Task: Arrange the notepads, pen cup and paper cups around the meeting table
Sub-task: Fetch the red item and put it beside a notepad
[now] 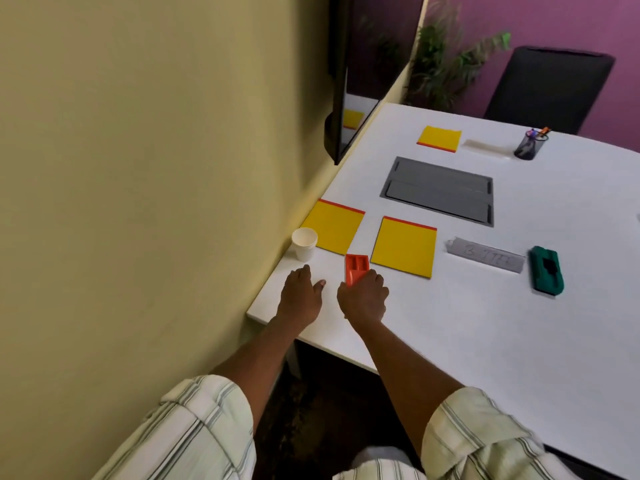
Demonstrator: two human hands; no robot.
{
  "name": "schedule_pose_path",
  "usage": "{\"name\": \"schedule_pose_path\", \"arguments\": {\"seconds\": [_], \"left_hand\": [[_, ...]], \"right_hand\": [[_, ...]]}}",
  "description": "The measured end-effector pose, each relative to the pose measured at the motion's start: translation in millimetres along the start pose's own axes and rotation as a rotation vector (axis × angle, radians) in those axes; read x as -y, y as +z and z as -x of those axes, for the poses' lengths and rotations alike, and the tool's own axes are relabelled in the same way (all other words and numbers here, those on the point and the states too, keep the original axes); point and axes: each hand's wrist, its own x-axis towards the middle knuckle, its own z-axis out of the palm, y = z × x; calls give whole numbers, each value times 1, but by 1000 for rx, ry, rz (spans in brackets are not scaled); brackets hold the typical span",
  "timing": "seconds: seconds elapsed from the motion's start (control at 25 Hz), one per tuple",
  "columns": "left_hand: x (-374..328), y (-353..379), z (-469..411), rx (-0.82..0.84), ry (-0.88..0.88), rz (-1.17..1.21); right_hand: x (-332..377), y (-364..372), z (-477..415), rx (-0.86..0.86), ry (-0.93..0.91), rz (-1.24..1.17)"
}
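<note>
Three yellow notepads with red top strips lie on the white table (485, 341): one (333, 226) at the left edge, one (404, 247) beside it, and one (439, 138) at the far side. A stack of white paper cups (304, 242) stands by the left edge, next to the left notepad. A black mesh pen cup (527, 145) with pens stands at the far right. My left hand (302, 296) rests flat on the table just below the cups, fingers relaxed. My right hand (364, 296) grips an orange plastic tray (356, 268) tilted up off the table.
A grey cable hatch (439, 189) is set into the table's middle. A grey label strip (485, 259) and a green eraser block (547, 274) lie to the right. A yellow wall, a wall screen (341, 81), a black chair (550, 88) and a plant surround the table.
</note>
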Motion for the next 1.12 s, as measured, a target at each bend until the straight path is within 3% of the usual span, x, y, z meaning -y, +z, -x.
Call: {"name": "schedule_pose_path", "arguments": {"seconds": [0.36, 0.68, 0.96, 1.12], "left_hand": [[-30, 23, -108, 70, 202, -55], [-79, 48, -240, 111, 62, -132], [-82, 84, -290, 184, 43, -208], [-73, 88, -329, 147, 0, -179]], "right_hand": [[20, 5, -123, -104, 42, 65], [65, 26, -273, -17, -28, 66], [84, 43, -370, 110, -233, 149], [95, 61, -416, 192, -378, 298]]}}
